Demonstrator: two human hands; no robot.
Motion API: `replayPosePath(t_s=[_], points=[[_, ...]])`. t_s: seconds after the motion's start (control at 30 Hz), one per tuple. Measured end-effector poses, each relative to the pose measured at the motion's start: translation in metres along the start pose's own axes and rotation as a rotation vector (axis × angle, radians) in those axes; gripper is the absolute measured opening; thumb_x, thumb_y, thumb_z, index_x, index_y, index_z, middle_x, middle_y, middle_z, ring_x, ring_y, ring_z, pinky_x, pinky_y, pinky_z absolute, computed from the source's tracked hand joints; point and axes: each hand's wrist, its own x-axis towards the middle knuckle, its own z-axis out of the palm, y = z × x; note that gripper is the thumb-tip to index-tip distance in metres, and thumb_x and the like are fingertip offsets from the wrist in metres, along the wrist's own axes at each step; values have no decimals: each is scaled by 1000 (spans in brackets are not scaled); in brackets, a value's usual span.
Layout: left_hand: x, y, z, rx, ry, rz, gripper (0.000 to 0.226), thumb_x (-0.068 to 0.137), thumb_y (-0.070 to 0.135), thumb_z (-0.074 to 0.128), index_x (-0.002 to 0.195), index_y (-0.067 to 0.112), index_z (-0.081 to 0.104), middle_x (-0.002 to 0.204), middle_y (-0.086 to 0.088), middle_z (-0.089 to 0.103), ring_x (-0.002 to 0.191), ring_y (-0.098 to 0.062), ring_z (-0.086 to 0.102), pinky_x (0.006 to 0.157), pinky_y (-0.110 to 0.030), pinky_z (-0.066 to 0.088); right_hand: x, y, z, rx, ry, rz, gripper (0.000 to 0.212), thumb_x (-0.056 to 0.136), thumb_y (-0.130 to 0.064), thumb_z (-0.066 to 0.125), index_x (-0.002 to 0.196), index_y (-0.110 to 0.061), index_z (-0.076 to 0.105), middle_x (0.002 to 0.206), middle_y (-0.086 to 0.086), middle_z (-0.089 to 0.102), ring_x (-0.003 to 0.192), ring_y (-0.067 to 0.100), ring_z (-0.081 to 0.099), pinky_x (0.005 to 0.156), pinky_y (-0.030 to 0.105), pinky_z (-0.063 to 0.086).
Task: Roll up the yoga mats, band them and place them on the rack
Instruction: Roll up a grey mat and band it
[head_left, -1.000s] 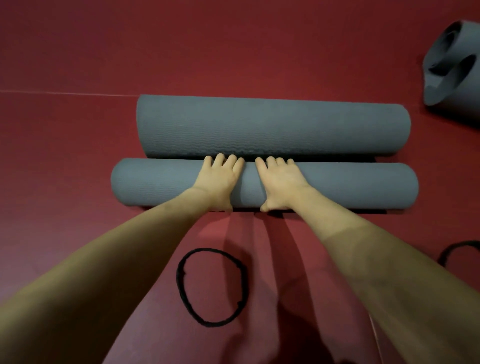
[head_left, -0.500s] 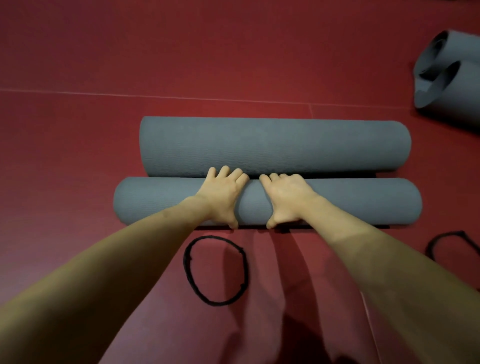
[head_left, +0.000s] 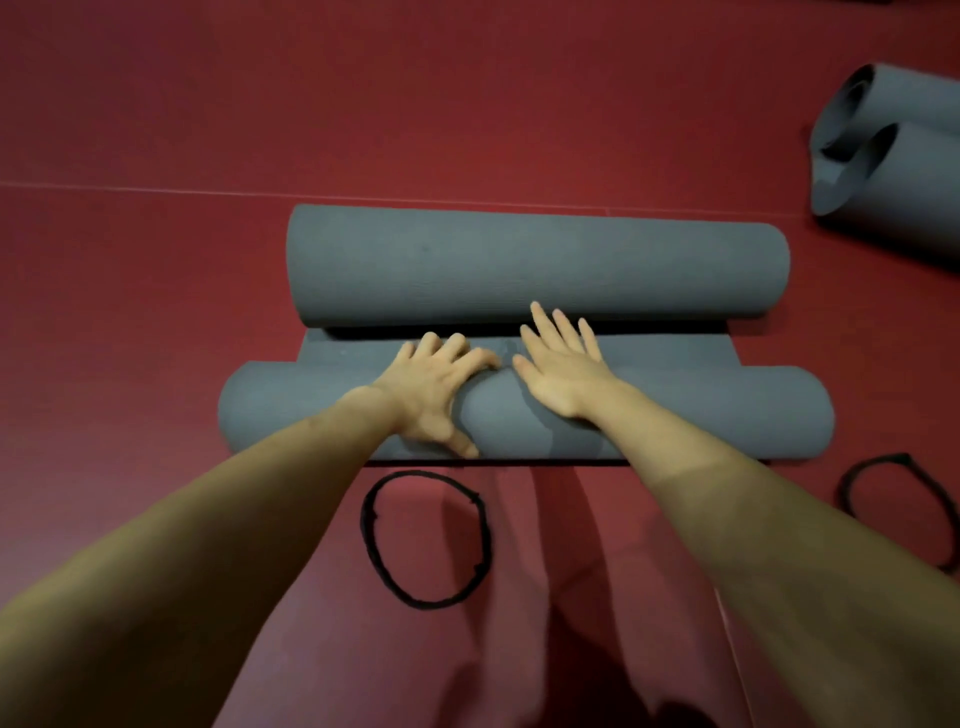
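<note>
Both hands lie flat on the near roll (head_left: 524, 413) of a grey mat, side by side at its middle, so the push lands evenly and the roll runs straight. The left hand (head_left: 431, 389) presses with fingers spread and thumb hooked over the near side; the right hand (head_left: 563, 371) is open, fingers apart and reaching forward onto the flat strip (head_left: 675, 351) between the two rolls — neither hand clamps anything. The far roll (head_left: 535, 265) sits just beyond that strip, seemingly the mat's other end curled up, so rolling looks unfinished. A black band (head_left: 426, 538) waits on the red floor (head_left: 156, 312) just behind the near roll, within easy reach — a second band (head_left: 901, 512) lies to the right. More rolled mats (head_left: 893, 161) sit well apart at far right. No rack is in view.
</note>
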Motion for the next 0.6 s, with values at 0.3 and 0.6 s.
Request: replayPosePath(t_s=[0.3,0.6], points=[[38,-22,-10,-126,-31,-295,63,92,64,32,148,36,24,148,-2,35,135,-27,31,112,-41,20,25,2,-9,-35,137,129,58,101,-44,16,153,-21,7,146,9,32,133,29,33,111,44,13],[68,-42,-17,-172,-99,-320,59,94,62,26,148,37,23,161,1,-2,145,-25,17,115,-42,15,60,13,-9,-62,206,51,59,101,-45,15,153,-17,8,160,0,14,146,15,15,115,47,-10]])
